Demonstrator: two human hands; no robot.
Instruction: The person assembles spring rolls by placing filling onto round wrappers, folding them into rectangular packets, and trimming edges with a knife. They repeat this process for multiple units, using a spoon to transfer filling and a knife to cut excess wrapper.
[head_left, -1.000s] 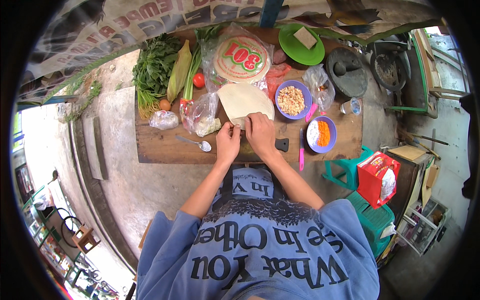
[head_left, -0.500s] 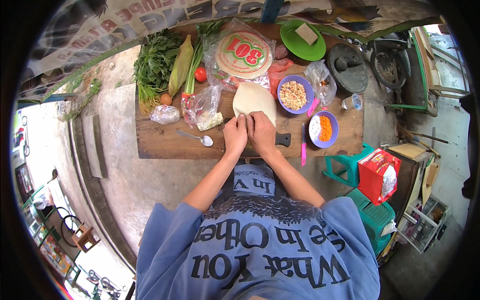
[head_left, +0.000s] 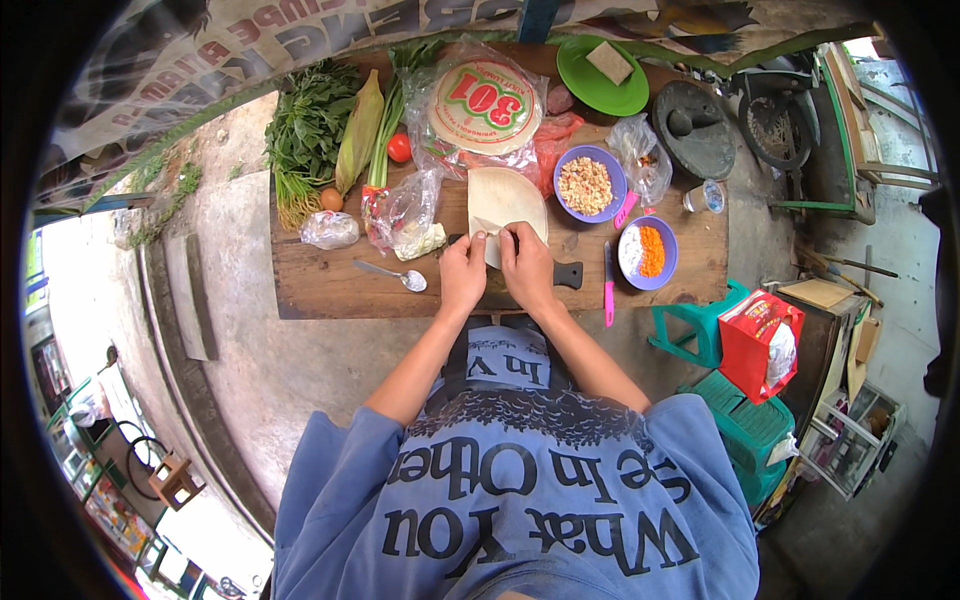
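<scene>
A round, pale spring roll wrapper (head_left: 512,195) lies in front of me, its left edge straight and its near edge raised. My left hand (head_left: 464,272) pinches the near edge at the left. Close beside it, my right hand (head_left: 526,268) pinches the same edge with fingers curled. Below the wrapper is a cutting board, mostly hidden, with its black handle (head_left: 568,275) showing to the right of my right hand. A package of spring roll wrappers (head_left: 487,107) in clear plastic lies just beyond. A spoon with white powder (head_left: 413,281) rests left of my left hand.
On the wooden table (head_left: 330,285) at right are a purple bowl of beige crumbles (head_left: 622,190), a purple bowl of orange and white bits (head_left: 668,277), a pink-handled knife (head_left: 609,300) and a stone mortar (head_left: 700,150). Leafy greens (head_left: 312,115) and corn (head_left: 361,135) lie left.
My hands have moved slightly apart along the wrapper's near edge. The wrapper's left side now looks straighter, and its near edge is lifted between my fingers.
</scene>
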